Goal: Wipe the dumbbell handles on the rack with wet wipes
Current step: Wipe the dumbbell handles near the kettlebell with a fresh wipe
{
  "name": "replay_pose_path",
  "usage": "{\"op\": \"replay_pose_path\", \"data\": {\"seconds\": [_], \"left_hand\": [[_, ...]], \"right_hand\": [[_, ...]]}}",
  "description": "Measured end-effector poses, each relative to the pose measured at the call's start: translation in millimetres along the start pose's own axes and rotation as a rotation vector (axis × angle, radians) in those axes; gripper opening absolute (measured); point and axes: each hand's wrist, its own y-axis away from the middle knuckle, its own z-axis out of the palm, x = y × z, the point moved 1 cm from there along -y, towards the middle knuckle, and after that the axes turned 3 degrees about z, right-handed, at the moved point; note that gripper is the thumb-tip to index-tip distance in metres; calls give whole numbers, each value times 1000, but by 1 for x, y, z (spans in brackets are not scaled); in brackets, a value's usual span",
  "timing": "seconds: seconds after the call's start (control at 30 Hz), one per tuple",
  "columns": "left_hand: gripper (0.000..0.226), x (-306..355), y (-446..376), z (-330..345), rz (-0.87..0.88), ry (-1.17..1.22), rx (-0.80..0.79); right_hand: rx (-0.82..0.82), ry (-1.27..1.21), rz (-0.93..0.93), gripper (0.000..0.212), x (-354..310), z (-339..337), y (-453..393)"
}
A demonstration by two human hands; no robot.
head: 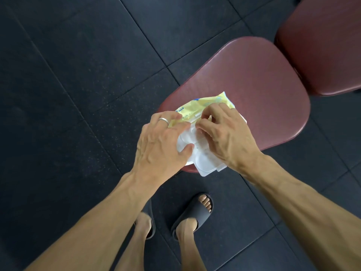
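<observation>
Both hands (162,141) (224,132) work a wipes pack (205,103), seemingly pinching inside.

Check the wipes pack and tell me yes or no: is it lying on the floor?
No, the yellow wipes pack lies on the dark red padded seat, held by the left hand and right hand.
</observation>
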Motion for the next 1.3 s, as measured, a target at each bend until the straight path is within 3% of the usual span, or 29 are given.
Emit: {"op": "replay_pose_path", "data": {"seconds": [0.2, 0.5, 0.6, 0.7, 0.77, 0.83, 1.13, 1.3], "left_hand": [[46, -1, 1, 0, 22, -19, 9], [49, 1, 3, -1, 24, -12, 9], [52, 2, 4, 0, 27, -17, 17], [57, 4, 5, 0, 35, -24, 2], [59, 4, 5, -1, 35, -37, -26], [60, 4, 4, -2, 31, -55, -54], [55, 16, -4, -18, -12, -134, -119], [56, 38, -13, -42, -113, 165, -155]], "right_hand": [[59, -171, 158, 15, -6, -3, 2], [-148, -583, 599, 16, 0, -32, -9], [-188, -638, 620, 10, -1, -35, -14], [-311, -584, 554, 40, -3, -37, -14], [-346, -443, 491, 29, -4, -37, -15], [-311, -427, 508, 16, -3, -39, -16], [-26, -759, 676, 23, -7, -76, -21], [27, -749, 597, 21, -16, -102, -30]]}}
